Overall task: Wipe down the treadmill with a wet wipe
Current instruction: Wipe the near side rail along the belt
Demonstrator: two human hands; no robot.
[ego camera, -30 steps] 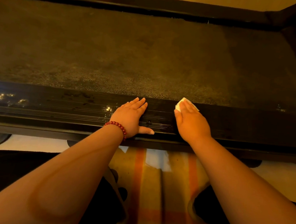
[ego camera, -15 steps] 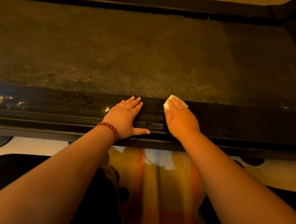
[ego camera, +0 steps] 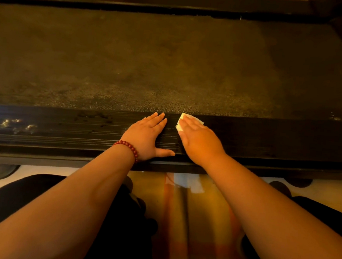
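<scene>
Right hand (ego camera: 199, 140) has slid the white wipe (ego camera: 189, 118) leftward, close beside the left hand (ego camera: 147, 135).
Both grips lie flat, fingers straight, on the ribbed black rail (ego camera: 65, 130); the grainy belt (ego camera: 171, 58) beyond lies open.

Dim amber light tints everything. Small glints speckle the rail (ego camera: 44, 128) well left of the left hand (ego camera: 145, 139); the wipe (ego camera: 194, 119) under the right hand (ego camera: 199, 143) shows brightest. Beyond both, the belt (ego camera: 171, 58) fades to murk (corners darkest); straight edges bow.
</scene>
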